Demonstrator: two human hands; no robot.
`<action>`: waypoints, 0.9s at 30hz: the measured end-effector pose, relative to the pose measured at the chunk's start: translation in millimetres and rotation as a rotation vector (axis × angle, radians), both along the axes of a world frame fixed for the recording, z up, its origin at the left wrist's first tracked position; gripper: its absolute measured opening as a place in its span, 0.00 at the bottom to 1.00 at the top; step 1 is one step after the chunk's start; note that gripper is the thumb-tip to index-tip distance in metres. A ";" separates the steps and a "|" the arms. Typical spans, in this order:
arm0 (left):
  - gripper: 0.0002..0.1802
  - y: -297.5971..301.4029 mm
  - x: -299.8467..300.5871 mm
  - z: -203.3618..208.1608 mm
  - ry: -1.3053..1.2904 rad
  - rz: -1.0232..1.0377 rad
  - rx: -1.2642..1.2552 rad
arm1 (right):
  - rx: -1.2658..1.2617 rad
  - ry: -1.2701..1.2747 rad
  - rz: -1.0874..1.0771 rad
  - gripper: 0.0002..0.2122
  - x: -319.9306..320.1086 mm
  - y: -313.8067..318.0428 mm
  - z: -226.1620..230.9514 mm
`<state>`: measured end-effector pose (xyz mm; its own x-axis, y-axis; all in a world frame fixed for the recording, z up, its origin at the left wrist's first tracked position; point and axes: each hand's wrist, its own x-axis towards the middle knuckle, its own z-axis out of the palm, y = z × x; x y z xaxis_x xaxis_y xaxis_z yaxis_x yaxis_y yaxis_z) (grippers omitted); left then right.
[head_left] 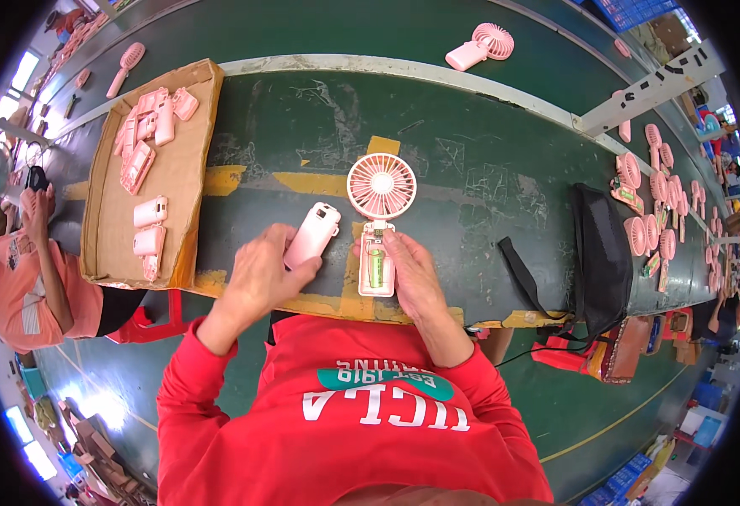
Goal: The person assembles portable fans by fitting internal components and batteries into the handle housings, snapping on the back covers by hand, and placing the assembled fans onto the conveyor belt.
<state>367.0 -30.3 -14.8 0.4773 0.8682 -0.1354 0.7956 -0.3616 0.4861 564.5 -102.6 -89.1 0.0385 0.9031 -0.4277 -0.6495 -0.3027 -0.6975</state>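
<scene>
My right hand (414, 271) grips a pink handheld fan (382, 186) by its handle, low over the near edge of the table. The handle is open at the front, showing a green battery (376, 266) and a small circuit board above it. In my left hand (262, 271) is a pink handle cover (312, 236), held tilted between thumb and fingers. It is apart from the fan, to its left. A shallow cardboard box (207, 160) on the left carries several pink plastic shells (138, 168).
A black bag (599, 261) with a strap lies at the table's right. Beyond it are several pink fans (658, 187), some with handles open. Another pink fan (482, 46) rests past the pale rail (370, 64). At far left, a person in pink (37, 282) sits with hands raised.
</scene>
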 end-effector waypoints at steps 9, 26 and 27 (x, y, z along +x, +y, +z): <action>0.34 -61.5 49.3 7.8 -0.305 -0.030 0.063 | -0.007 -0.036 -0.082 0.14 -5.5 0.5 8.3; 0.36 -57.7 63.8 -11.1 -0.155 -0.032 0.132 | 0.016 -0.037 -0.022 0.17 -2.6 -5.7 11.2; 0.36 -57.4 64.1 -10.7 -0.154 -0.034 0.132 | 0.015 -0.020 -0.014 0.17 -2.3 -6.0 11.3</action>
<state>431.1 -87.7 -25.4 0.5128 0.8567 0.0557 0.7018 -0.4557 0.5475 562.2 -108.6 -77.7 0.0591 0.9089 -0.4127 -0.6395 -0.2830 -0.7148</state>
